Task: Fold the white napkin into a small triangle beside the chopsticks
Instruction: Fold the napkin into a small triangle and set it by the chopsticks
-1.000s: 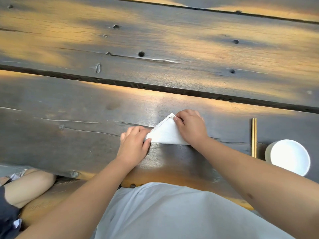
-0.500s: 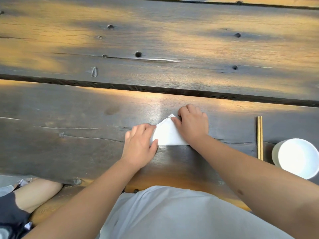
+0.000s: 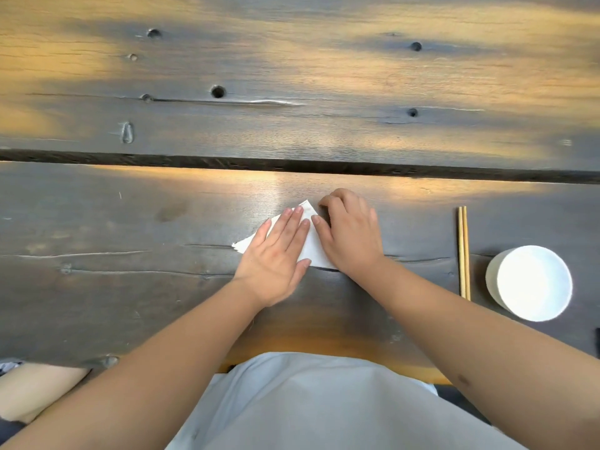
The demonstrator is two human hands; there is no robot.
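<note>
A dark, weathered wooden plank table (image 3: 162, 287) with knots, cracks and a gap between boards fills the view. The folded white paper napkin (image 3: 313, 246), a triangle, lies flat near its front edge, mostly covered. The left hand (image 3: 276, 258) presses on it, palm down, fingers together; the right hand (image 3: 350, 235), fingers curled, pins its right edge. Well right lie pale wooden chopsticks (image 3: 463, 254), then a round white bowl (image 3: 532, 282), seemingly empty.

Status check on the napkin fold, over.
Left hand flat on white napkin, right hand pinning its right edge. Napkin triangular. Chopsticks and white bowl apart to the right, nothing blocking.
</note>
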